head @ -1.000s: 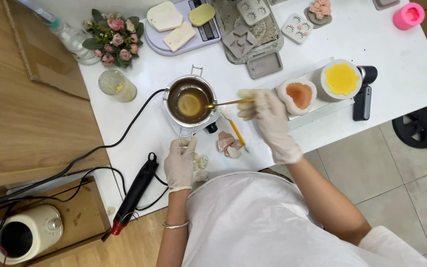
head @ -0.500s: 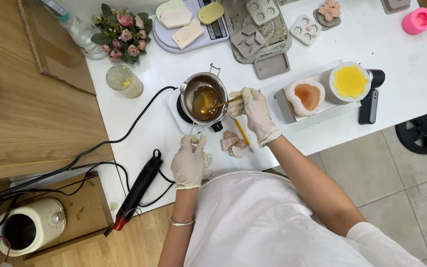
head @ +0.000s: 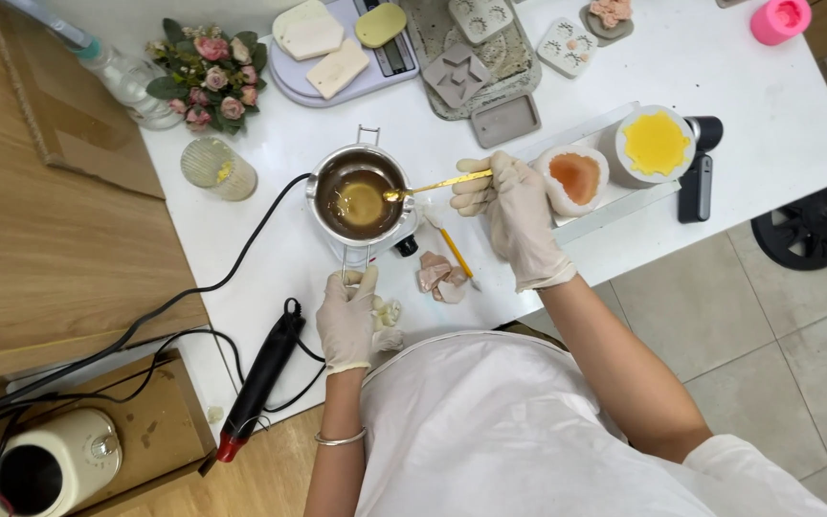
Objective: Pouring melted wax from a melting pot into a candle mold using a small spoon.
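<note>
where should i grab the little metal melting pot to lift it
Take the metal pot by its wire handle, which sticks out toward the person's body. Come from that near side with the left hand; its fingertips sit at the handle's end.

Pink mold (head: pixel 779 19) cut by top edge. Clear bottle (head: pixel 107 57) top out of frame. White kettle (head: pixel 45 466) clipped at bottom edge. Small pale bits (head: pixel 390 312) beside left hand (head: pixel 346 321) too small to identify. Pot handle (head: pixel 356 258) end hidden under fingers.

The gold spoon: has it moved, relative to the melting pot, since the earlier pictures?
Yes. The gold spoon, held by the right hand, dipped deep into the melting pot; now its bowl rests by the right rim.
</note>
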